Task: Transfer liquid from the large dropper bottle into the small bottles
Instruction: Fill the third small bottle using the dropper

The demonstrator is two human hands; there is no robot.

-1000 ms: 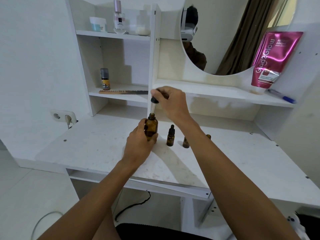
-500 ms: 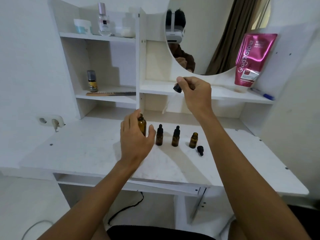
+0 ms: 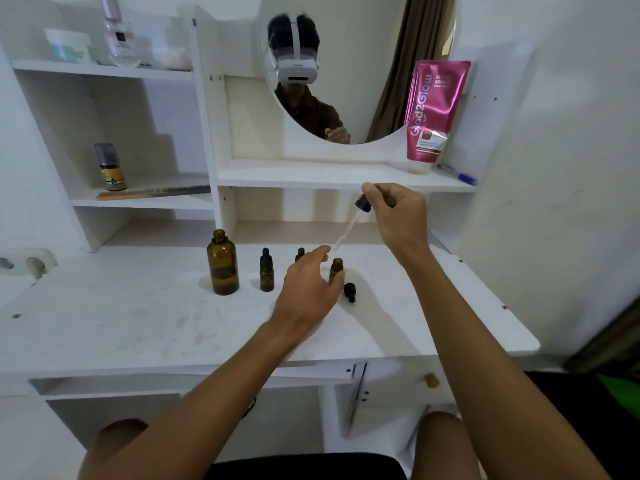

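The large amber bottle (image 3: pixel 222 266) stands uncapped on the white desk (image 3: pixel 138 317). To its right stand a capped small bottle (image 3: pixel 266 274), a second capped one (image 3: pixel 300 254) mostly hidden behind my left hand, and an uncapped small bottle (image 3: pixel 336 268). A small black cap (image 3: pixel 349 291) lies beside the uncapped one. My right hand (image 3: pixel 394 209) pinches the black bulb of the dropper (image 3: pixel 349 227), its glass tube slanting down toward the uncapped bottle. My left hand (image 3: pixel 308 289) hovers with relaxed fingers just left of that bottle, holding nothing.
A pink pouch (image 3: pixel 434 112) and a blue pen (image 3: pixel 457 174) sit on the shelf under the round mirror (image 3: pixel 381 64). The left shelves hold a small spray bottle (image 3: pixel 110 168), a comb (image 3: pixel 152 192), a jar and a perfume bottle. A wall socket (image 3: pixel 24 263) is at far left.
My left hand let go of the large bottle and moved right to the uncapped small bottle. My right hand carried the dropper out of the large bottle and rightward.
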